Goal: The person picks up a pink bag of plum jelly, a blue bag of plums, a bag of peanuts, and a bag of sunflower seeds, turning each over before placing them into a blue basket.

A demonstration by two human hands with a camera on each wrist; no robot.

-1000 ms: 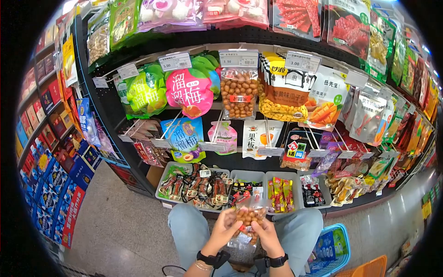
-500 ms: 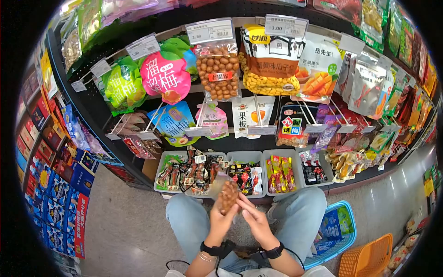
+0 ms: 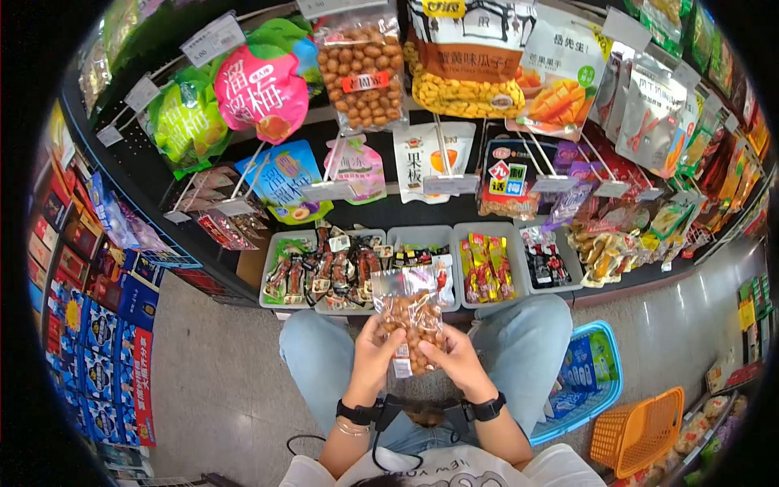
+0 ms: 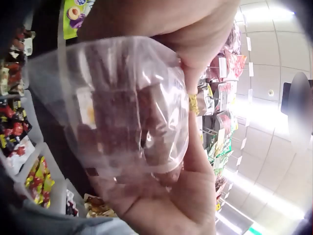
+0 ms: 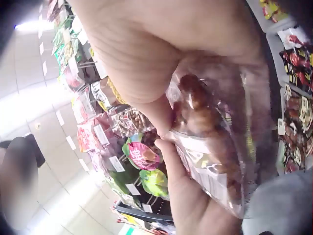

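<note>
Both hands hold a clear bag of round brown coated nuts [image 3: 415, 318] above the lap in the head view. My left hand [image 3: 372, 353] grips its left side, and my right hand [image 3: 457, 357] grips the right, both thumbs lying over the near face. A small white label shows by the left thumb. The fingers behind the bag are hidden. Close up, the left wrist view has the bag's clear plastic [image 4: 122, 107], and in the right wrist view brown nuts [image 5: 195, 98] show through it. A similar nut bag [image 3: 361, 69] hangs on the rack ahead.
Grey bins [image 3: 381, 307] of small wrapped snacks stand low in front of the knees. Snack pouches [image 3: 434, 161] hang on hooks with price tags above them. A blue basket [image 3: 614, 381] holding packets and an orange basket [image 3: 633, 438] sit on the floor at right.
The bag was turned to the left, with the right hand's fingers extended against it half a second ago; now it faces up between both hands. The head view has tilted down.
</note>
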